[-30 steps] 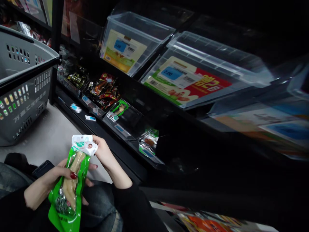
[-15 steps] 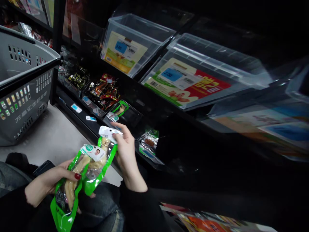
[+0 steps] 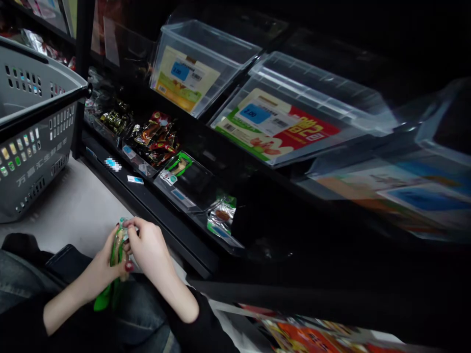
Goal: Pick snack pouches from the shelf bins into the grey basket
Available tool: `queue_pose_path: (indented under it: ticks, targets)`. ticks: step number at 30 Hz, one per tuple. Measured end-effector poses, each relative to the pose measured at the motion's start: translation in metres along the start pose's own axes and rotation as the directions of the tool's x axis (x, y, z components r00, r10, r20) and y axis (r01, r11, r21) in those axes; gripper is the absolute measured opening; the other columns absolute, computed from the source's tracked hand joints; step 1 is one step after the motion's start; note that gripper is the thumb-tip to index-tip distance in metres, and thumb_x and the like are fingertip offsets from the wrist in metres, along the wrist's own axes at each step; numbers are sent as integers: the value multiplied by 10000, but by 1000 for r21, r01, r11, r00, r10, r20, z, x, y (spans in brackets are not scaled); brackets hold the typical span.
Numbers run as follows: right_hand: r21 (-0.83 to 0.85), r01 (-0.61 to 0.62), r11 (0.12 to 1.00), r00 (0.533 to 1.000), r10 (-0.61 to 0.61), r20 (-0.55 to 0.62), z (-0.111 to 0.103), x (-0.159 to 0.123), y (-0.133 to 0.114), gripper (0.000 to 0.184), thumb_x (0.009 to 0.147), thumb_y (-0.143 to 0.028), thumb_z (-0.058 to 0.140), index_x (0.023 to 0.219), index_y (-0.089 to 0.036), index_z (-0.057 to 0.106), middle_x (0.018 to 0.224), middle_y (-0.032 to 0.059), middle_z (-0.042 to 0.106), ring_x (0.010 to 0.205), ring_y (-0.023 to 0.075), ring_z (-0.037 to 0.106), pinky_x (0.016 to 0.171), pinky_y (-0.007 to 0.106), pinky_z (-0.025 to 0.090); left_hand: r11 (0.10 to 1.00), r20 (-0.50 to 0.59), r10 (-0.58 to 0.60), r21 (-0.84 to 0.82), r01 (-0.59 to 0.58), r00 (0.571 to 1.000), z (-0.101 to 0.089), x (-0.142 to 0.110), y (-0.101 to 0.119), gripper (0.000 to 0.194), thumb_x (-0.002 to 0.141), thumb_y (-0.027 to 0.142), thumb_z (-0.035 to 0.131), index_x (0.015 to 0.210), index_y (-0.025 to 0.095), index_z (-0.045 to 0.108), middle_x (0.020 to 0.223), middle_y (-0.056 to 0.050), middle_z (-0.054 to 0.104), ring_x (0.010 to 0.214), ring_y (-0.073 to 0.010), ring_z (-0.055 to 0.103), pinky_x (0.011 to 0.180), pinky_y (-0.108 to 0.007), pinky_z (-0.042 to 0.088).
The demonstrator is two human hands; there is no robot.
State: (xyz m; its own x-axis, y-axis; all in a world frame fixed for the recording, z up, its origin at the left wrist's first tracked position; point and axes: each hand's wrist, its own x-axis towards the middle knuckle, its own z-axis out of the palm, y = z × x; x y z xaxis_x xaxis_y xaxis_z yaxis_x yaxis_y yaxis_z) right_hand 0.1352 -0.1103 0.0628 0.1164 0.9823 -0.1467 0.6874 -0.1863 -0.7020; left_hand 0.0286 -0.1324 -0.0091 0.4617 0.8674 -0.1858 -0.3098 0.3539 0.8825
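Green-edged clear food packets (image 3: 117,247), with pale pieces of food inside, stand nearly edge-on between my hands above my lap. My left hand (image 3: 96,272) is closed round them from the left, its red-nailed thumb across the front. At their top end, the fingers of my right hand (image 3: 147,242) pinch the header. How the packets overlap is partly hidden by my fingers. A similar green-edged packet (image 3: 180,165) lies in a clear shelf bin ahead of me.
A grey shopping basket (image 3: 44,142) stands on the left. Along the low shelf are dark red snack packets (image 3: 158,139) and a silver-and-green packet (image 3: 222,215). Clear price-tagged bins (image 3: 235,63) sit higher up. Colourful packages (image 3: 305,336) are at the lower right.
Both hands have drawn together, and the packets have turned from face-on and spread apart to edge-on and close together. My right hand has moved left and down.
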Motion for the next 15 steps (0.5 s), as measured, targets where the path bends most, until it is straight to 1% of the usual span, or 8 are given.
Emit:
queue_pose_path:
  ticks: [2, 4, 6, 8, 9, 10, 12, 15]
  targets:
    - [253, -122, 960, 985, 87, 148, 3, 6, 5, 202, 771, -214, 393, 825, -147, 575, 522, 16, 598, 448, 140, 585, 467, 231, 449, 998, 60, -67, -11, 68, 996, 3, -2, -1, 857, 569, 146, 727, 1300, 201, 282, 1098, -95, 594, 969, -236, 572, 812, -327, 452]
    - [399, -155, 904, 974, 72, 216, -2, 13, 10, 203, 762, -239, 428, 902, -144, 540, 548, 0, 592, 458, 140, 589, 465, 242, 464, 981, 89, -180, -60, 186, 980, 4, -2, -1, 815, 545, 90, 710, 1252, 181, 315, 822, -38, 657, 687, -196, 624, 595, -301, 493]
    - [344, -34, 939, 993, -9, 121, -13, 19, 15, 208, 740, -258, 489, 913, -159, 551, 564, -20, 572, 484, 129, 571, 491, 241, 457, 938, 147, -293, -149, 314, 945, 1, -2, 2, 633, 571, 73, 653, 1147, 170, 410, 676, -8, 656, 579, -190, 621, 479, -267, 465]
    - [116, 130, 985, 991, -126, -44, -24, 26, 22, 177, 705, -274, 559, 848, -181, 604, 595, -21, 550, 557, 127, 551, 552, 244, 438, 872, 257, -373, -230, 432, 891, -2, -2, 9, 433, 590, 68, 592, 1006, 158, 510, 681, -33, 676, 637, -228, 651, 453, -245, 448]
    - [6, 185, 983, 979, -183, -88, -29, 30, 26, 158, 687, -282, 588, 805, -186, 629, 625, -12, 546, 603, 130, 541, 585, 249, 427, 836, 321, -403, -252, 488, 857, -4, -3, 13, 350, 594, 68, 568, 934, 147, 549, 695, -49, 683, 676, -248, 661, 448, -237, 442]
    - [-59, 220, 974, 971, -225, -84, -32, 34, 31, 146, 675, -289, 608, 772, -185, 645, 657, -3, 544, 643, 135, 531, 609, 251, 415, 802, 379, -425, -263, 535, 822, -6, -4, 18, 286, 597, 69, 551, 875, 133, 577, 704, -64, 687, 700, -263, 665, 446, -235, 440]
    - [-51, 246, 968, 969, -245, 22, -33, 42, 40, 145, 679, -303, 612, 725, -171, 653, 692, 6, 540, 654, 129, 508, 600, 243, 395, 762, 446, -437, -278, 585, 781, -9, -5, 25, 244, 594, 73, 541, 826, 110, 607, 716, -87, 690, 706, -272, 668, 461, -249, 455]
    - [99, 198, 975, 959, -213, 186, -30, 48, 49, 178, 708, -311, 591, 646, -145, 617, 625, -12, 517, 573, 103, 461, 528, 218, 353, 741, 453, -429, -320, 591, 782, -11, -5, 28, 280, 588, 79, 551, 859, 114, 611, 732, -83, 688, 722, -273, 666, 501, -285, 482]
